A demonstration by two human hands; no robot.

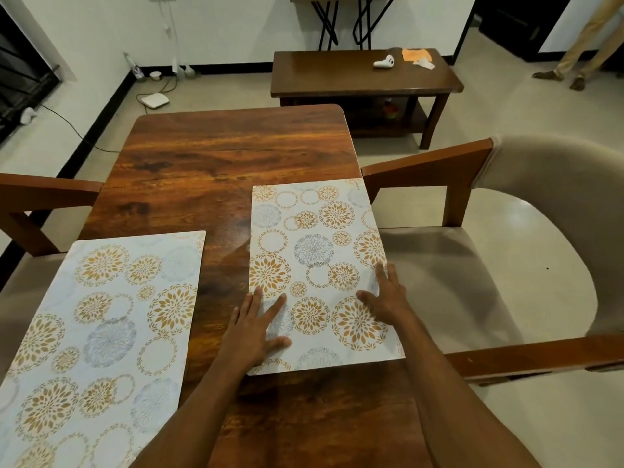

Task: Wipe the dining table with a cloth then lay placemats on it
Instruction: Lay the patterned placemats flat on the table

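Two white placemats with gold and grey flower circles lie on the brown wooden dining table. The right placemat lies along the table's right edge. My left hand rests flat on its near left part, fingers spread. My right hand presses flat on its near right edge, fingers apart. The left placemat lies at the near left, overhanging the table's left edge, with neither hand on it. No cloth is in sight on the table.
Beige cushioned chairs with wooden arms stand at the right and the left of the table. A low dark side table behind holds a white controller and an orange cloth. A person's legs show at the top right.
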